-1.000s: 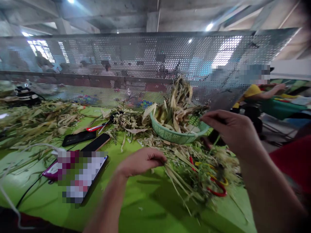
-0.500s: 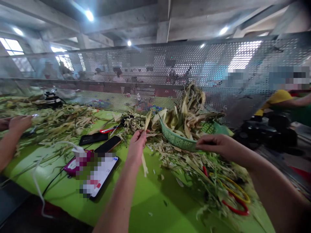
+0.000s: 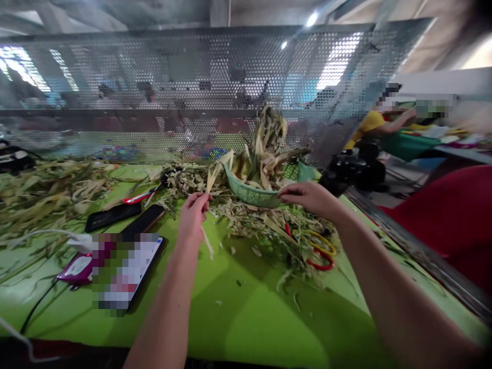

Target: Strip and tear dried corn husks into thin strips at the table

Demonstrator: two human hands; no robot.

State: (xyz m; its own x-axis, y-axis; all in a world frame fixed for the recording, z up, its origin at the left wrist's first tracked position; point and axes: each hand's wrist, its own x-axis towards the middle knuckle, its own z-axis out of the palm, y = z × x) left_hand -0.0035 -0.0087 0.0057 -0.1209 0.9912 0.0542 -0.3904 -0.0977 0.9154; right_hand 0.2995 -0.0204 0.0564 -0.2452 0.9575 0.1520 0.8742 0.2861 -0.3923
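Pinching husk strips [image 3: 212, 177] at 11 o'clock, left hand [image 3: 191, 216] looks partway through: shreds [image 3: 246, 221] strewn at 12, bulkier husks [image 3: 264, 160] left in basket [image 3: 251, 197] beyond, right hand [image 3: 310, 200] by its rim, can't tell if gripping.

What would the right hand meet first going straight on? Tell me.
Probably the basket, whose wall shows just ahead of the right hand; the depth between them is unclear.

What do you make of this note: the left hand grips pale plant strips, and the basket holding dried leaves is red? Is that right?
Not quite: the basket is green, not red, as the head view shows. The left hand does grip pale plant strips, and the basket holds dried leaves.
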